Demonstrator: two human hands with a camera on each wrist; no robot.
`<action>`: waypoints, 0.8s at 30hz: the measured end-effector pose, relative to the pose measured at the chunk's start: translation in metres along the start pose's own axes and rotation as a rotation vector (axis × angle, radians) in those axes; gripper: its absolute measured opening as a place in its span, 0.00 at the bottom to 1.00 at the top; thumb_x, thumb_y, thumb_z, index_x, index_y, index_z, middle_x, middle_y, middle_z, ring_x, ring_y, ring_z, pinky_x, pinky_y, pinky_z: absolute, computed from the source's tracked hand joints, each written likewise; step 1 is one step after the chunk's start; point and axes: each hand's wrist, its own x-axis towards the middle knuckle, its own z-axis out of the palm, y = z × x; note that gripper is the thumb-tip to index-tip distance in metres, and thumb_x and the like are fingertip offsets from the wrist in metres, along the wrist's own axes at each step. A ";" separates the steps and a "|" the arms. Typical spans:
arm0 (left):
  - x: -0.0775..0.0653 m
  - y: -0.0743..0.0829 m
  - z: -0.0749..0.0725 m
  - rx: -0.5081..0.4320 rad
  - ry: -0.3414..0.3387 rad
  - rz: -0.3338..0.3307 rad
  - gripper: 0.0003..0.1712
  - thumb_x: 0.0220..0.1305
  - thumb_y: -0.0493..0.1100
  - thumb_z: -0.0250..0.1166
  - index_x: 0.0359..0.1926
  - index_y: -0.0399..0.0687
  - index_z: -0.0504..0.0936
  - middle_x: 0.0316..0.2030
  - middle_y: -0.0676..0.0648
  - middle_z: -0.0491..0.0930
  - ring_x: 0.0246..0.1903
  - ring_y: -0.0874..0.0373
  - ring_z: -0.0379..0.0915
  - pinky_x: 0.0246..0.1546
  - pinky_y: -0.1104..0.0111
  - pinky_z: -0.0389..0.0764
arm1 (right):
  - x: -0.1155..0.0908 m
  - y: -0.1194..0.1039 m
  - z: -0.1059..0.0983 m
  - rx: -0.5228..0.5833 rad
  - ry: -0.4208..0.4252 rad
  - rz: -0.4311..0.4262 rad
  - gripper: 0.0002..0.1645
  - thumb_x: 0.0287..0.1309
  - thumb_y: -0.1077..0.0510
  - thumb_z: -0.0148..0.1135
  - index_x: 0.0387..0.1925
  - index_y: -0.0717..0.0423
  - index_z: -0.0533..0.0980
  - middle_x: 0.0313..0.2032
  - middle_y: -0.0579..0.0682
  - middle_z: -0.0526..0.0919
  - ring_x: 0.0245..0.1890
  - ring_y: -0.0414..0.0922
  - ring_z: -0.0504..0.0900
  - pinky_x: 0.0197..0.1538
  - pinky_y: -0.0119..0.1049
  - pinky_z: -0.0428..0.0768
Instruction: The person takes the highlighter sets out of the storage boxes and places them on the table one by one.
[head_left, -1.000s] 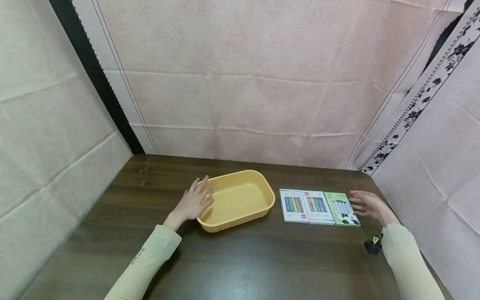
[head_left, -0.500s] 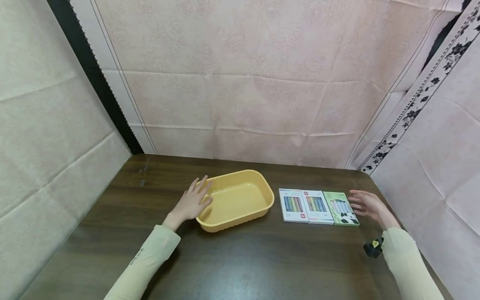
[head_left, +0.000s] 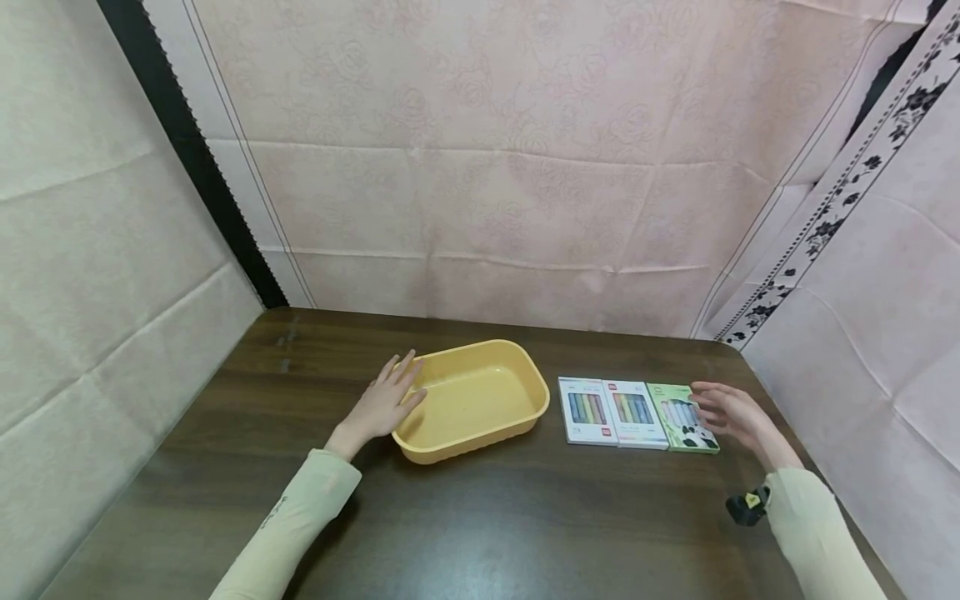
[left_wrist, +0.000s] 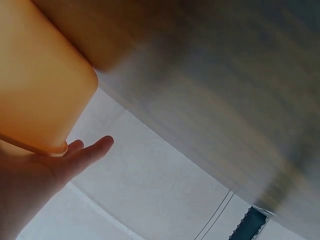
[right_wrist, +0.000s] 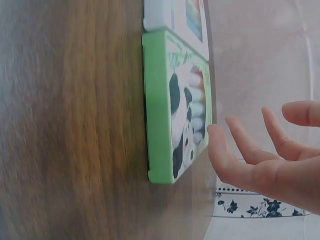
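Observation:
A yellow plastic basin (head_left: 480, 400) stands on the dark wooden table, nothing inside it. My left hand (head_left: 377, 404) rests on its left rim with fingers spread; the left wrist view shows the basin's wall (left_wrist: 45, 80) against the hand (left_wrist: 55, 170). To the right, two white boxes of coloured sticks (head_left: 588, 433) (head_left: 637, 433) lie flat beside a green box with a panda picture (head_left: 678, 417). Over the green box's right edge hovers my right hand (head_left: 738, 417), fingers loosely bent and apart. In the right wrist view the hand (right_wrist: 270, 155) holds nothing near the green box (right_wrist: 159, 110).
The table's front part (head_left: 525, 533) is bare wood. Pale patterned cloth (head_left: 495, 208) hangs behind the table, with more cloth at both sides. A small black device (head_left: 746, 507) sits at my right wrist.
My right hand has shifted slightly left, so its fingertips now overlap the green box's edge. My left hand stays on the basin, and the boxes have not moved.

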 end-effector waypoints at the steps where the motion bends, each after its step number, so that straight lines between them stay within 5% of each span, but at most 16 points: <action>1: 0.000 0.000 0.000 -0.003 -0.001 -0.002 0.33 0.67 0.57 0.41 0.68 0.51 0.50 0.70 0.44 0.44 0.68 0.41 0.38 0.52 0.35 0.56 | -0.001 0.000 0.001 0.009 -0.007 -0.005 0.30 0.65 0.52 0.39 0.64 0.64 0.51 0.44 0.37 0.76 0.42 0.35 0.79 0.48 0.39 0.75; 13: -0.001 -0.003 -0.005 -0.080 0.002 0.009 0.31 0.68 0.54 0.41 0.68 0.50 0.49 0.69 0.42 0.43 0.68 0.41 0.37 0.59 0.41 0.53 | 0.002 0.003 0.008 0.083 -0.077 -0.017 0.23 0.66 0.49 0.40 0.60 0.49 0.60 0.40 0.32 0.75 0.42 0.36 0.78 0.49 0.41 0.74; 24: -0.012 -0.006 -0.012 -0.079 0.008 0.010 0.33 0.68 0.57 0.39 0.68 0.49 0.49 0.69 0.42 0.43 0.68 0.43 0.40 0.58 0.41 0.55 | 0.002 0.003 0.027 0.053 -0.086 0.015 0.39 0.65 0.47 0.41 0.67 0.64 0.41 0.47 0.39 0.75 0.46 0.37 0.77 0.52 0.41 0.75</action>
